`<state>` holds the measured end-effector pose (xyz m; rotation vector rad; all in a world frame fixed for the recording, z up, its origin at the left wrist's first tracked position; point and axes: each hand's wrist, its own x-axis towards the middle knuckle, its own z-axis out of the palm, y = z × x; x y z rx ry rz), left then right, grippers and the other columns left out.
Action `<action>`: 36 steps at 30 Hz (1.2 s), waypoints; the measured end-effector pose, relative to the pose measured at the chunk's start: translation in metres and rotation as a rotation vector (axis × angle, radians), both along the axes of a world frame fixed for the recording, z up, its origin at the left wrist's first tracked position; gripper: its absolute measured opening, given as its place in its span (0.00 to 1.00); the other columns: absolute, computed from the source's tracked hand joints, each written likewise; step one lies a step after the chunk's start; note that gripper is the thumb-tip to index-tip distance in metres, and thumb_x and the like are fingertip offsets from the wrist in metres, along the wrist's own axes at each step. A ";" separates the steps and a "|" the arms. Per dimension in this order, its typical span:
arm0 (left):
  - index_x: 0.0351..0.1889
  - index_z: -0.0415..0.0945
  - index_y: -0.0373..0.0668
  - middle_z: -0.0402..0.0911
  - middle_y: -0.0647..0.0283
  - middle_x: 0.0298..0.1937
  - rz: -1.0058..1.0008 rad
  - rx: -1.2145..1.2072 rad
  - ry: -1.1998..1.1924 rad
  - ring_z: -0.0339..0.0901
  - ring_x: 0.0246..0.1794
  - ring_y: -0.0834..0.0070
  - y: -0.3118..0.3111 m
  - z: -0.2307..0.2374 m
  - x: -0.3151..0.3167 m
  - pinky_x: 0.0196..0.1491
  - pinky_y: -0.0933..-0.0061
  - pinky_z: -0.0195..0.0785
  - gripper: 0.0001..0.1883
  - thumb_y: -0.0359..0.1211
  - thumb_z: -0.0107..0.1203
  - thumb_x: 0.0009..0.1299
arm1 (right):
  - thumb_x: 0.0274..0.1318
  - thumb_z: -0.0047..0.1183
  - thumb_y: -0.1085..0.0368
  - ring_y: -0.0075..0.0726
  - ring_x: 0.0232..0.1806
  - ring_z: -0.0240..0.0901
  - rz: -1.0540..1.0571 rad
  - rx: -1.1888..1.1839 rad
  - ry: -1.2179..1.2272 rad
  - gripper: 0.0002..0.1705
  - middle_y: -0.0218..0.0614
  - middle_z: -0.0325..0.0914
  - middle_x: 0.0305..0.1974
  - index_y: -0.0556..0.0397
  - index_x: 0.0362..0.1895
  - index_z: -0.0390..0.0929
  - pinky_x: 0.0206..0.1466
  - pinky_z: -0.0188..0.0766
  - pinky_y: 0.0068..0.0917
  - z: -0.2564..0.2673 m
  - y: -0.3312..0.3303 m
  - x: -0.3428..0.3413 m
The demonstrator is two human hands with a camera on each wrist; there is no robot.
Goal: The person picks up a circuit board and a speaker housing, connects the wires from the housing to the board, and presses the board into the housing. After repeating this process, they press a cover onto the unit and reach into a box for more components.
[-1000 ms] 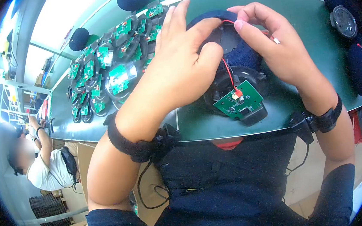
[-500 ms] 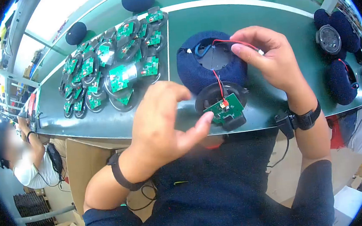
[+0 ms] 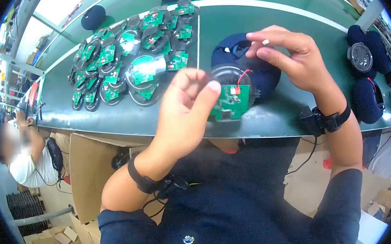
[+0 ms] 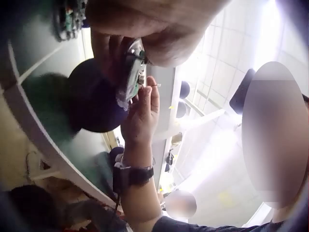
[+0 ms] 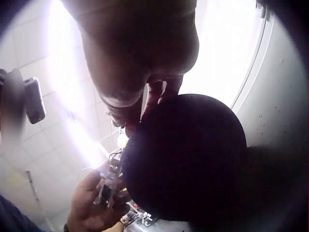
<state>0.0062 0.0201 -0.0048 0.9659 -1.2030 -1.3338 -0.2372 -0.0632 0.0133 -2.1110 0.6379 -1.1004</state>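
Forearms (image 3: 133,183) banded in black straps (image 3: 140,175) come in from 6 o'clock over the near edge of the green table (image 3: 297,113). The left hand (image 3: 183,118), just short of 12 o'clock, has thumb and fingers clamped on the edge of a clear-rimmed disc (image 3: 224,75), which carries a green circuit board (image 3: 233,102) with a short red wire (image 3: 243,76). At 2 o'clock the right hand (image 3: 294,60) pinches a small white plug (image 3: 265,42) between thumb and fingers, its other fingers bent. Behind the disc, at about 1 o'clock, sits a dark blue fabric ball (image 3: 266,76), its open top partly hidden; whether disc and ball touch, I cannot tell. Beyond the left hand, at 10 to 11 o'clock, more discs with green boards (image 3: 143,70) lie heaped. At 3 o'clock a round black speaker (image 3: 360,56) rests among further dark blue balls (image 3: 368,100). Two far balls (image 3: 93,18) sit at 11 and 12 o'clock. Off the table, at 9 o'clock, is another person (image 3: 26,157) in a white shirt.
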 end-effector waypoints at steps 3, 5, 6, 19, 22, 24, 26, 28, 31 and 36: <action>0.67 0.63 0.39 0.83 0.59 0.50 -0.022 0.058 -0.062 0.79 0.49 0.79 -0.021 0.022 0.010 0.52 0.75 0.72 0.21 0.29 0.52 0.78 | 0.64 0.58 0.70 0.29 0.43 0.79 0.071 0.039 0.009 0.10 0.36 0.85 0.37 0.57 0.48 0.86 0.48 0.74 0.27 0.003 -0.012 0.006; 0.69 0.62 0.39 0.83 0.59 0.50 -0.095 0.078 -0.048 0.80 0.49 0.77 -0.031 0.027 0.017 0.53 0.74 0.73 0.26 0.29 0.57 0.75 | 0.64 0.58 0.70 0.28 0.40 0.79 0.131 0.032 0.039 0.10 0.35 0.84 0.36 0.56 0.47 0.86 0.45 0.73 0.26 0.006 -0.020 0.007; 0.69 0.62 0.39 0.83 0.59 0.50 -0.088 0.076 -0.048 0.80 0.49 0.77 -0.030 0.032 0.019 0.53 0.74 0.73 0.26 0.29 0.57 0.75 | 0.64 0.59 0.69 0.28 0.38 0.78 0.128 0.004 0.094 0.10 0.35 0.84 0.35 0.56 0.47 0.86 0.43 0.72 0.25 0.008 -0.021 0.009; 0.67 0.65 0.36 0.82 0.61 0.44 0.145 -0.224 -0.204 0.77 0.34 0.82 -0.031 0.028 0.000 0.30 0.81 0.72 0.26 0.26 0.58 0.71 | 0.58 0.61 0.69 0.28 0.45 0.70 0.002 0.044 0.154 0.05 0.36 0.76 0.43 0.59 0.35 0.83 0.50 0.66 0.25 0.022 -0.006 0.013; 0.68 0.66 0.36 0.82 0.61 0.43 0.136 -0.304 -0.231 0.77 0.35 0.82 -0.031 0.026 -0.006 0.31 0.81 0.72 0.26 0.26 0.57 0.72 | 0.58 0.61 0.68 0.29 0.47 0.70 -0.008 0.069 0.135 0.05 0.36 0.75 0.45 0.59 0.34 0.82 0.51 0.65 0.25 0.018 -0.007 0.012; 0.69 0.65 0.35 0.83 0.61 0.43 0.149 -0.304 -0.216 0.78 0.35 0.81 -0.032 0.024 -0.007 0.31 0.81 0.73 0.27 0.26 0.57 0.72 | 0.59 0.60 0.68 0.28 0.47 0.70 0.013 0.126 0.129 0.06 0.36 0.75 0.47 0.59 0.34 0.82 0.51 0.66 0.24 0.018 -0.007 0.012; 0.69 0.65 0.35 0.83 0.61 0.43 0.161 -0.316 -0.228 0.78 0.35 0.81 -0.032 0.022 -0.010 0.31 0.81 0.73 0.27 0.26 0.57 0.72 | 0.59 0.60 0.68 0.27 0.47 0.70 0.007 0.156 0.094 0.06 0.36 0.74 0.48 0.59 0.35 0.82 0.50 0.66 0.23 0.017 -0.006 0.012; 0.69 0.65 0.35 0.83 0.60 0.43 0.180 -0.336 -0.232 0.79 0.35 0.80 -0.032 0.022 -0.010 0.31 0.81 0.73 0.27 0.26 0.57 0.72 | 0.60 0.60 0.68 0.24 0.47 0.70 -0.005 0.156 0.074 0.06 0.37 0.73 0.51 0.59 0.35 0.82 0.49 0.66 0.21 0.016 -0.006 0.012; 0.69 0.65 0.34 0.83 0.61 0.43 0.162 -0.295 -0.230 0.79 0.35 0.80 -0.031 0.025 -0.009 0.32 0.81 0.74 0.26 0.27 0.57 0.73 | 0.59 0.60 0.68 0.24 0.45 0.70 -0.006 0.090 0.060 0.06 0.38 0.73 0.52 0.59 0.35 0.82 0.48 0.67 0.21 0.011 -0.005 0.010; 0.68 0.66 0.34 0.83 0.62 0.43 0.153 -0.235 -0.215 0.78 0.35 0.81 -0.031 0.026 -0.009 0.33 0.81 0.73 0.27 0.27 0.58 0.72 | 0.58 0.61 0.69 0.23 0.45 0.70 -0.024 0.219 0.040 0.06 0.38 0.73 0.54 0.60 0.35 0.82 0.47 0.66 0.19 0.020 0.005 0.014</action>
